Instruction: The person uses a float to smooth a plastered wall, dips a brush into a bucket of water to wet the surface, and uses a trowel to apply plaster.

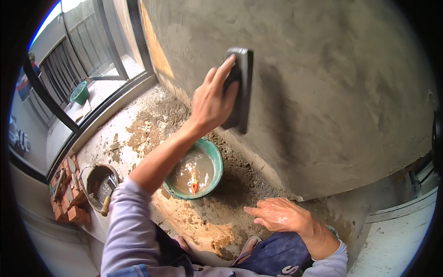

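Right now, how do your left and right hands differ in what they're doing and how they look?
The left hand grips a black float, while the right hand holds nothing that shows. The left hand is raised in front of the plastered wall; the right hand is low, over the dark blue trousers. The right hand looks wet and shiny, the left hand duller. Both are bare.

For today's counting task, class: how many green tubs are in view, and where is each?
2. The near tub, holding murky water, sits on the floor; the far tub is outside, beyond the door frame. Others may be hidden.
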The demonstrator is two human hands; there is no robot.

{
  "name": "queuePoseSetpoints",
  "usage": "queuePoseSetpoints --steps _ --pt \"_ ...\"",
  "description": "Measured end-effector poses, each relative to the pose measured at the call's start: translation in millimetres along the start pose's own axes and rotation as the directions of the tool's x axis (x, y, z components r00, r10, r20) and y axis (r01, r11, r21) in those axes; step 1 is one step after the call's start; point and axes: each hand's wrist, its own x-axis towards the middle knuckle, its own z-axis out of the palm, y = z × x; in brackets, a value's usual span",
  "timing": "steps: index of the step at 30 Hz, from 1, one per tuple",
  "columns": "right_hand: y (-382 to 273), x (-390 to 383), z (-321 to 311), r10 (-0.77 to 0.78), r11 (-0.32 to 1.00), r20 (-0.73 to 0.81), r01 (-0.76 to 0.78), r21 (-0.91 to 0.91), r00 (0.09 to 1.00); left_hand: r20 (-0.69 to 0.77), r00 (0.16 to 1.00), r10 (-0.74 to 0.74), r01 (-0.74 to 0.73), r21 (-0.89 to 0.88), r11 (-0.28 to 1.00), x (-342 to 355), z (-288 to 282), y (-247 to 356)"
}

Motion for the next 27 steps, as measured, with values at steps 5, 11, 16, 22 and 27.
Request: queuePoseSetpoints --steps 5,11,16,22,27 --pt "-3 -7 -7 0.063 0.998 0.035 -0.064 0.015 0.997 -0.22 0.973 -0.072 0.064 -0.047 0.997 44 55 31" --pt "25 -35 -9 0.172 0.985 0.102 -0.171 -0.022 0.98 -0.267 0.962 -0.047 -0.006 -0.194 0.981 -35 112 85" --pt "23 -42 -15 0.203 0.974 0.207 -0.219 0.055 0.957 -0.483 0.868 -0.113 0.105 -0.043 0.994 46 77 23" --pt "43 -39 -9 0.12 0.988 0.212 -0.138 0.073 0.97 -0.437 0.9 0.008 -0.057 -0.098 0.994 3 105 52" --pt "34 -30 -5 0.135 0.991 0.146 -0.135 -0.011 0.98 -0.294 0.951 -0.099 0.029 -0.235 0.972 -14 106 106"
